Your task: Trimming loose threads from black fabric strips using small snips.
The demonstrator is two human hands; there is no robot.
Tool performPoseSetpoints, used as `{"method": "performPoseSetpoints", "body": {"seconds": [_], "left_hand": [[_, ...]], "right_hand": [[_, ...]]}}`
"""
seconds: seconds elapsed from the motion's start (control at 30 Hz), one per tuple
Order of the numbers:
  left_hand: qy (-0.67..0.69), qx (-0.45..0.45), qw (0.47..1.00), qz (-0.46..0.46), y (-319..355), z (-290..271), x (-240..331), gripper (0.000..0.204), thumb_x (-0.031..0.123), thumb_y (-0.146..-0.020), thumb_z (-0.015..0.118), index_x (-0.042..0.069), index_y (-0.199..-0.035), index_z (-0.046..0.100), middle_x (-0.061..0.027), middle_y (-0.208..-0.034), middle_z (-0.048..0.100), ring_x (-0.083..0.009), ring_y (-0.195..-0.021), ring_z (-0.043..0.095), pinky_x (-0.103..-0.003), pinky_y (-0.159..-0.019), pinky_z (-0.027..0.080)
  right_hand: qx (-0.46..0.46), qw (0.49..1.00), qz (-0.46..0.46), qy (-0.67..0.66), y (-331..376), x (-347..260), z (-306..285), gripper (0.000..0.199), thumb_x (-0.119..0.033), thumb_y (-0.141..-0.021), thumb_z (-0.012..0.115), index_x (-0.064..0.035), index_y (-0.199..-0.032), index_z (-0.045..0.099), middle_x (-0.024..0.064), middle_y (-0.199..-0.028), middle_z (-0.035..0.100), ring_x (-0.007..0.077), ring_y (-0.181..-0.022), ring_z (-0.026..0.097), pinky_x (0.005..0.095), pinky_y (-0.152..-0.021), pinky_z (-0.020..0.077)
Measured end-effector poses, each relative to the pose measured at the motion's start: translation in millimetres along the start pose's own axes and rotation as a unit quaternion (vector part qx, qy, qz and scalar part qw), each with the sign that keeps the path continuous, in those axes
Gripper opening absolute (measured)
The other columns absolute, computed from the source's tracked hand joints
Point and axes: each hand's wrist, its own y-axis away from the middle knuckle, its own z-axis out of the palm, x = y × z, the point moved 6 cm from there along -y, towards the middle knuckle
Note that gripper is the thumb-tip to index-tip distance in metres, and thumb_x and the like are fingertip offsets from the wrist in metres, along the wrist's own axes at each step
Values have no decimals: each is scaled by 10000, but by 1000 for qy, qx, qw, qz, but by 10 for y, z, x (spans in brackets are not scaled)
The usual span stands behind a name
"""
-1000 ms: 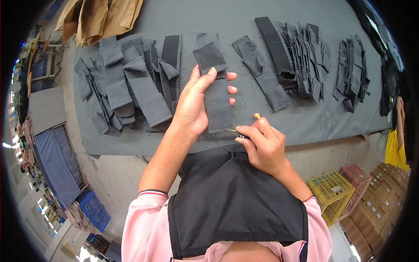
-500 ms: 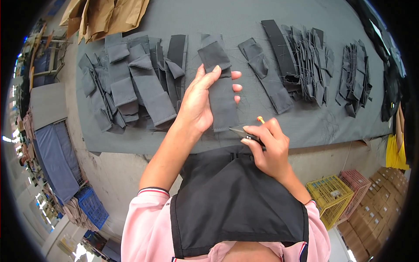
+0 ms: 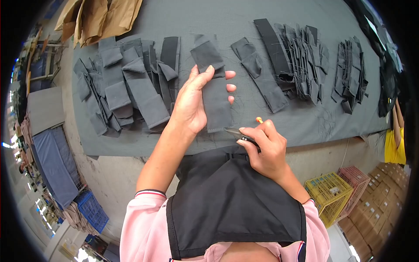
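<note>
Head view: grey table (image 3: pixel 305 17), left hand (image 3: pixel 192 102) fingers gripping dark strip (image 3: pixel 216 98), right hand (image 3: pixel 266 150) fingers gripping snips (image 3: pixel 239 134).

The left hand (image 3: pixel 196 102) reaches forward with fingers curled in a grip; the right hand (image 3: pixel 264 150) stays low, fingers pinched.

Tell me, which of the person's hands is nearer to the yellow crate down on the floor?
Right. The right hand is above-left of the yellow crate; the left hand, holding a dark fabric strip, is farther left.
</note>
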Motion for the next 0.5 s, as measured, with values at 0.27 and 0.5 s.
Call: {"method": "performPoseSetpoints", "body": {"seconds": [0.27,0.5], "left_hand": [[-9,16,1000,-1,-4,-33,-1,321,216,-898,515,85,-1129,336,-126,-965,610,-198,-764,603,-358,-623,515],[-6,18,1000,-1,-6,13,3,228,219,-919,474,75,-1082,407,-146,-1000,600,-212,-763,586,-366,-606,509]], "right_hand": [[22,1000,20,3,31,7,-50,267,-47,-613,717,-32,-854,604,63,-668,456,210,-524,486,295,-523,426],[20,1000,13,0,-15,0,-16,222,-49,-645,711,-34,-842,610,58,-653,449,198,-494,468,278,-542,451]]}}
